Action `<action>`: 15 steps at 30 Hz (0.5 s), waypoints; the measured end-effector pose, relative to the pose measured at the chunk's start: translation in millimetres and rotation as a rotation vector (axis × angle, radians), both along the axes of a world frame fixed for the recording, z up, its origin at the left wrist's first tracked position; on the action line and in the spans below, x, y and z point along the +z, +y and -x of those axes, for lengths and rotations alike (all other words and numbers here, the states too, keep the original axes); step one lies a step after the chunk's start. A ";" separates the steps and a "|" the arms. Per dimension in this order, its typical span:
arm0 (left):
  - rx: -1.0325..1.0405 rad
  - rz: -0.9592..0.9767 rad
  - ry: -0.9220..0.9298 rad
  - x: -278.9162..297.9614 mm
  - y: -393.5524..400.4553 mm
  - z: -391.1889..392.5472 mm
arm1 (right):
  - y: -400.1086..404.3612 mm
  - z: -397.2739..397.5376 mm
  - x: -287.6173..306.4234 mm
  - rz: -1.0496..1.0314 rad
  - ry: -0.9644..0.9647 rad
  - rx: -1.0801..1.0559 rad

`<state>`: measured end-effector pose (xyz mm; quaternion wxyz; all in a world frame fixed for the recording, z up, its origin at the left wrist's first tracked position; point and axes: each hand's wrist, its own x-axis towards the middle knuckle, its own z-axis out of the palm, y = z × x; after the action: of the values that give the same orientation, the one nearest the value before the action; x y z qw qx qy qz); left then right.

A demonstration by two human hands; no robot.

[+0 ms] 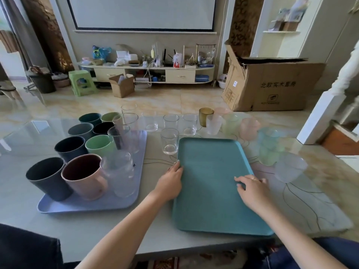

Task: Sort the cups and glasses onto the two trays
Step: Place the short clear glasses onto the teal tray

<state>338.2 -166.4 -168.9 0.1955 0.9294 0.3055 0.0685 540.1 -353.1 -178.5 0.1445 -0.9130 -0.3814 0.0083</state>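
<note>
A teal tray (209, 200) lies bare in front of me on the table. My left hand (172, 181) grips its left rim and my right hand (250, 188) rests on its right rim. To the left, a lavender tray (89, 205) holds several opaque cups, among them a pink mug (83, 176) and a dark cup (47, 178), plus some clear plastic cups (120, 173). Beyond the teal tray stand several clear glasses (169, 140), an amber glass (205, 116) and frosted pastel cups (269, 146) along its right side.
The glass-topped table (23, 191) ends near my lap. A frosted cup (290, 168) leans close to the teal tray's right edge. Beyond the table are tiled floor, a big cardboard box (272, 84), a green stool (82, 83) and a TV cabinet (147, 72).
</note>
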 end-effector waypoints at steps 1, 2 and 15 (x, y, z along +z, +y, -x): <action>0.001 0.004 -0.022 -1.8 2.5 1.7 | 2.6 2.9 3.6 0.020 0.004 -0.016; 0.007 0.012 -0.051 -4.1 4.3 2.9 | 5.8 6.6 9.0 0.060 -0.001 -0.046; 0.176 0.154 -0.257 -10.6 35.0 -13.9 | 213.7 87.3 84.8 -0.280 0.358 0.337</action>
<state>352.2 -131.3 -179.5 0.2969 0.8648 0.3627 0.1801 452.8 -139.4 -93.7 0.3310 -0.7918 -0.4937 0.1406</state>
